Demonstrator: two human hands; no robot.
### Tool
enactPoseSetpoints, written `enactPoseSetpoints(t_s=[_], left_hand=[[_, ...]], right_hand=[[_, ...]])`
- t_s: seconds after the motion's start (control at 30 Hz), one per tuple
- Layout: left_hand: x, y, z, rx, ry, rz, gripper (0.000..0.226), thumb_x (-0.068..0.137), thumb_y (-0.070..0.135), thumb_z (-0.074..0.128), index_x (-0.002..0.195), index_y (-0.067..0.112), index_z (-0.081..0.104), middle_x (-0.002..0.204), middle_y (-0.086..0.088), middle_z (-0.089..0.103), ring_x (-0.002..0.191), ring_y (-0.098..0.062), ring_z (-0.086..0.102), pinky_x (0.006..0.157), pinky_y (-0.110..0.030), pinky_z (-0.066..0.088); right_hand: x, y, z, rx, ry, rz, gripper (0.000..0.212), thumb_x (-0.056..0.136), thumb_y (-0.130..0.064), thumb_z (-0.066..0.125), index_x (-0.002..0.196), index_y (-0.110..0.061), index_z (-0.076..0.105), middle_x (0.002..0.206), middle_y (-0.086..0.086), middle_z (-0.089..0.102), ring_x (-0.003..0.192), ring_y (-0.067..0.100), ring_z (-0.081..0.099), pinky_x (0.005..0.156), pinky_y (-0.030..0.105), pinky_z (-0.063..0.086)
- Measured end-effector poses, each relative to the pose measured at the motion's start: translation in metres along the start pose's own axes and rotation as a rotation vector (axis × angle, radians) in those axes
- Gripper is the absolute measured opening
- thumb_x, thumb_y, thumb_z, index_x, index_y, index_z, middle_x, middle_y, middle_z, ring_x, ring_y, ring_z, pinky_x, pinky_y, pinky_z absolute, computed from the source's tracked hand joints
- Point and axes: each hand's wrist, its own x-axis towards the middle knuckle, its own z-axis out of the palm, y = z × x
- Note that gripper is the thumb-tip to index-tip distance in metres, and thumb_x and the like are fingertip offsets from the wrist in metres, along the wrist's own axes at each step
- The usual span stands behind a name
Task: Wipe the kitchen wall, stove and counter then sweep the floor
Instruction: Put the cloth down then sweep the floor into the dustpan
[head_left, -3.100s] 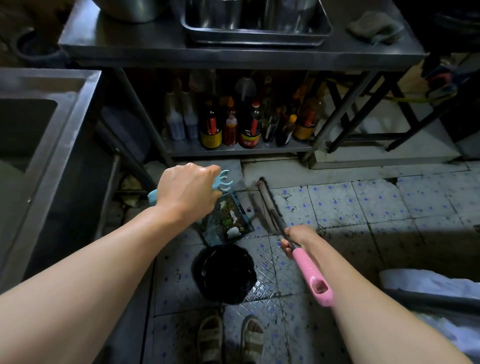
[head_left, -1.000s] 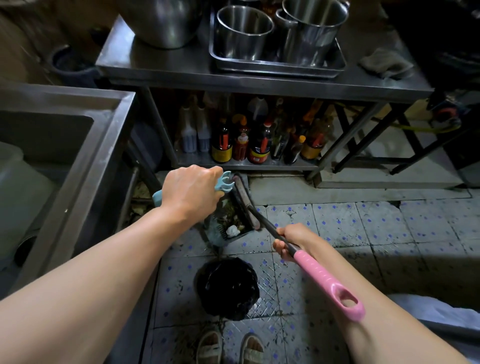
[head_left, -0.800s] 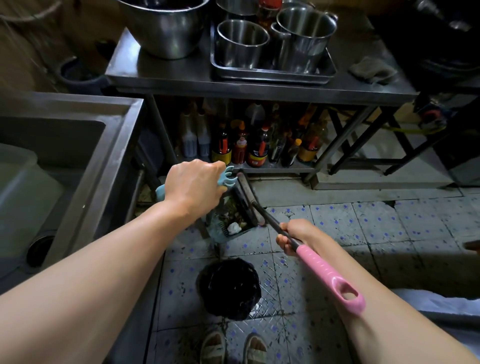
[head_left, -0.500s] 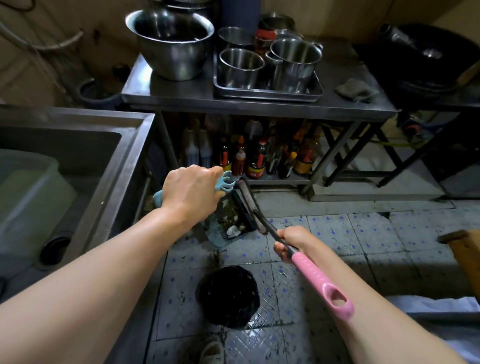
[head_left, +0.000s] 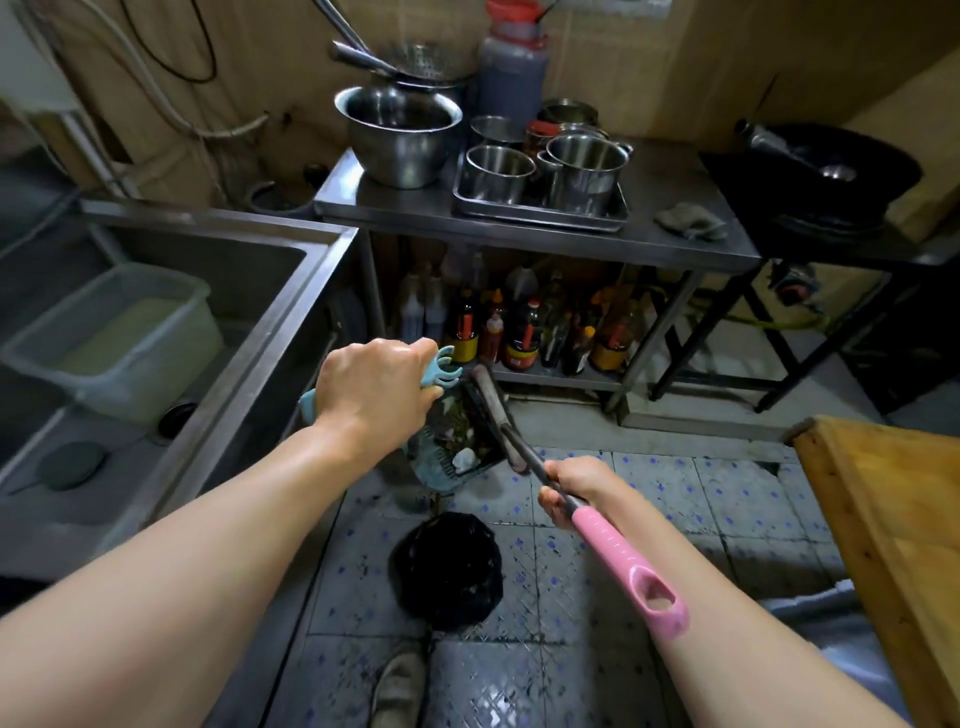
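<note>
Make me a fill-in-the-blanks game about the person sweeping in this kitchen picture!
1. The left hand holds the light blue handle of a ____ full of scraps.
2. The right hand grips a broom whose handle end is coloured ____.
3. On the tiled floor, below the hands, sits a ____ bin bag.
4. The sauce bottles stand on the shelf ____ the steel table.

Missing words: dustpan; pink; black; under

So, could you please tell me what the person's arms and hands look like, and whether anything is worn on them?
Both forearms are bare as far as the view shows, with no sleeve visible. The left hand and the right hand show no glove, ring, watch or bracelet.
</note>
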Motion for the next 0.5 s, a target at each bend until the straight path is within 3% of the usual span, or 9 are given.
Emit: enactPoseSetpoints(t_s=[0.1, 0.27, 0.4, 0.5], left_hand=[[-0.024, 0.008, -0.017, 0.030, 0.026, 0.003, 0.029, 0.089, 0.048, 0.053, 0.097, 0.021, 0.052, 0.090, 0.002, 0.065, 0.084, -0.025, 0.063, 0.060, -0.030, 0.031], [-0.054, 0.011, -0.040, 0.033, 0.042, -0.004, 0.028, 0.088, 0.046, 0.055, 0.097, 0.020, 0.054, 0.088, 0.000, 0.064, 0.084, -0.027, 0.062, 0.061, -0.030, 0.031], [-0.075, 0.006, -0.050, 0.048, 0.041, -0.004, 0.028, 0.088, 0.047, 0.055, 0.096, 0.020, 0.053, 0.088, 0.001, 0.064, 0.084, -0.026, 0.062, 0.061, -0.029, 0.032], [-0.093, -0.001, -0.054, 0.047, 0.044, 0.005, 0.028, 0.087, 0.046, 0.056, 0.095, 0.019, 0.054, 0.087, 0.000, 0.064, 0.084, -0.027, 0.062, 0.061, -0.029, 0.032]], right_hand=[[-0.022, 0.013, -0.006, -0.005, -0.027, -0.011, 0.023, 0.099, -0.011, 0.040, 0.117, -0.002, 0.050, 0.062, 0.011, 0.044, 0.021, 0.010, 0.038, 0.029, 0.012, 0.033], [-0.044, 0.032, -0.005, -0.030, -0.045, -0.039, 0.010, 0.098, -0.008, 0.039, 0.093, -0.006, 0.047, 0.062, 0.010, 0.043, 0.020, 0.010, 0.038, 0.029, 0.011, 0.033], [-0.059, 0.048, 0.001, -0.027, -0.055, -0.043, 0.014, 0.098, -0.005, 0.039, 0.104, -0.005, 0.052, 0.042, 0.006, 0.045, 0.021, 0.010, 0.038, 0.030, 0.011, 0.033], [-0.067, 0.063, 0.007, -0.036, -0.058, -0.038, 0.011, 0.097, -0.008, 0.043, 0.103, -0.005, 0.052, 0.056, 0.009, 0.046, 0.022, 0.009, 0.040, 0.030, 0.012, 0.034]])
